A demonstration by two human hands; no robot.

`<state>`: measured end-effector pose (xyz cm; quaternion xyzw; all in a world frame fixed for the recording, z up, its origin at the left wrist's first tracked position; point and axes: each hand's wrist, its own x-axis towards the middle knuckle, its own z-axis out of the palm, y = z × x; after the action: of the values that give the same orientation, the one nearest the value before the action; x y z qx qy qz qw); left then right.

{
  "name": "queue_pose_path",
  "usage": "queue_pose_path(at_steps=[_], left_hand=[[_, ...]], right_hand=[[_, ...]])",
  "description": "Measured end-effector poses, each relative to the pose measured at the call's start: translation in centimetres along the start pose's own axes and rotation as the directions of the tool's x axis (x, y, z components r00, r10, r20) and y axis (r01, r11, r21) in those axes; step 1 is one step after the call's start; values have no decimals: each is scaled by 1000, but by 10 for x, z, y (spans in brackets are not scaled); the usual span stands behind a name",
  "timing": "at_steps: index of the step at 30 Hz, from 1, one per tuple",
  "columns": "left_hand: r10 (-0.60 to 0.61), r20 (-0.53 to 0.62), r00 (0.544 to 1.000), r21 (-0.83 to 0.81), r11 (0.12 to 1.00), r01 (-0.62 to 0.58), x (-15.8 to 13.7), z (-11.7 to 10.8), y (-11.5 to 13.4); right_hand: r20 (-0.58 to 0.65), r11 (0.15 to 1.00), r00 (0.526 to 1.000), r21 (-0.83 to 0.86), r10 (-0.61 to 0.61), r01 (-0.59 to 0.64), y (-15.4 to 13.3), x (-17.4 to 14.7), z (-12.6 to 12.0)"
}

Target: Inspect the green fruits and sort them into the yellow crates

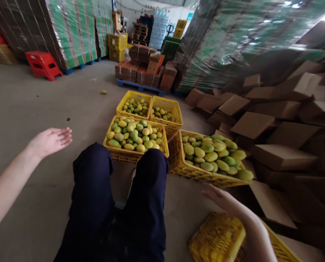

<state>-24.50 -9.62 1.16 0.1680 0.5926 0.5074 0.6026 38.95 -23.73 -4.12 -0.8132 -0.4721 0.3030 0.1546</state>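
My left hand (pixel 53 141) hangs in the air over the concrete floor, fingers stretched out, palm bare. On the other side, my right hand (pixel 219 198) reaches out flat with nothing in it, slightly blurred, just in front of a yellow crate (pixel 200 177) heaped with long green-yellow fruits (pixel 211 156). Before my knees stands another yellow crate (pixel 124 156), full of rounder yellow and green fruits (pixel 133 136). Two more yellow crates, a left one (pixel 119 109) and a right one (pixel 176 112), hold similar fruits behind it. Beneath my right forearm lies a yellow plastic crate (pixel 217 236).
Cardboard boxes (pixel 252 125) lie in a loose heap at the right. A red stool (pixel 43 64) stands at the left. Flattened cartons (pixel 127 71) rest on a blue pallet (pixel 140 87); wrapped stacks (pixel 72 32) rise behind. One fruit (pixel 104 92) lies on the floor.
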Motion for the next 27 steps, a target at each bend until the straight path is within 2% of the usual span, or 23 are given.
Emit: queue_pose_path(at_steps=[2,5,7,11,15,18,22,24,27], left_hand=[[91,33,995,-48,995,-89,-9,5,11],[178,-26,984,-187,966,-180,-12,6,25],[189,-54,980,-251,948,-197,-7,2,31],[178,70,982,-221,962,-159,10,-5,30],[153,175,973,-191,974,-119,21,-6,19],[128,205,970,-152,984,-97,25,-4,12],[157,193,969,-138,982,-132,32,-6,8],[171,188,967,-132,980,-147,37,-9,8],[199,190,961,-117,977,-179,45,-12,7]], right_hand=[[75,995,997,-103,12,-4,-8,-2,-9],[173,975,985,-214,-24,61,-27,-5,-18],[215,954,974,-271,-69,127,-41,-5,-19],[153,884,971,-407,-183,231,-63,-4,-14],[77,832,969,-500,-236,242,-75,-8,-6],[128,833,967,-491,-220,254,-79,-18,0],[198,850,973,-486,-121,204,-80,-33,-1],[185,863,979,-478,-84,164,-78,-39,-4],[100,898,993,-429,-64,101,-78,-45,-7]])
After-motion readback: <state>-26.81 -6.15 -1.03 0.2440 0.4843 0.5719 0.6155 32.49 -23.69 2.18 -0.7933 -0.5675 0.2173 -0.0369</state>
